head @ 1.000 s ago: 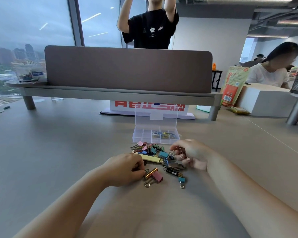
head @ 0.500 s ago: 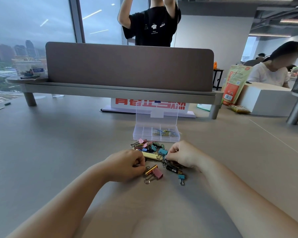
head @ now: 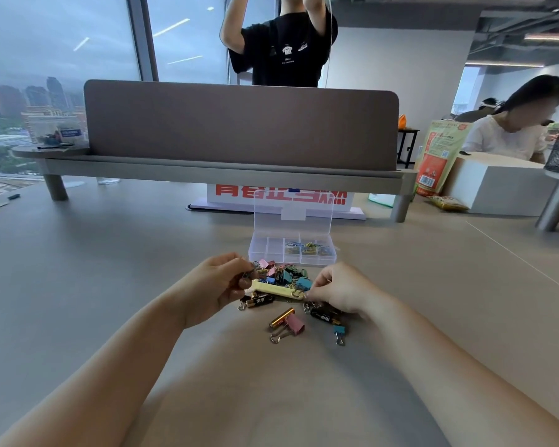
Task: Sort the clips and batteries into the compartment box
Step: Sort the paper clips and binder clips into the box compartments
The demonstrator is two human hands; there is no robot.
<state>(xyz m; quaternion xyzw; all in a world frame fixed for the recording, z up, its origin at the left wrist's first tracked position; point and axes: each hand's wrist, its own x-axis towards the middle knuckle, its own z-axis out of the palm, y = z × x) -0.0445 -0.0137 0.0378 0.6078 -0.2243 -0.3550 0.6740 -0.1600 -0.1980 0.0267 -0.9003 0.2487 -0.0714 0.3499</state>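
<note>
Left hand point(head: 217, 287) is sitting just left of centre, fingers curled and pinching a dark clip point(head: 248, 277) at the edge of the clip pile point(head: 284, 275). Right hand point(head: 341, 290) is curling its fingertips by the right end of a yellow strip point(head: 276, 289), but I can't tell if it's actually gripping anything. That strip is lying nearly left-right. The gold battery point(head: 281, 317) is pointing diagonally, lower left to upper right, touching a pink clip point(head: 295, 324). The compartment box point(head: 262, 250) is sitting right behind the pile, with its lid standing up.
</note>
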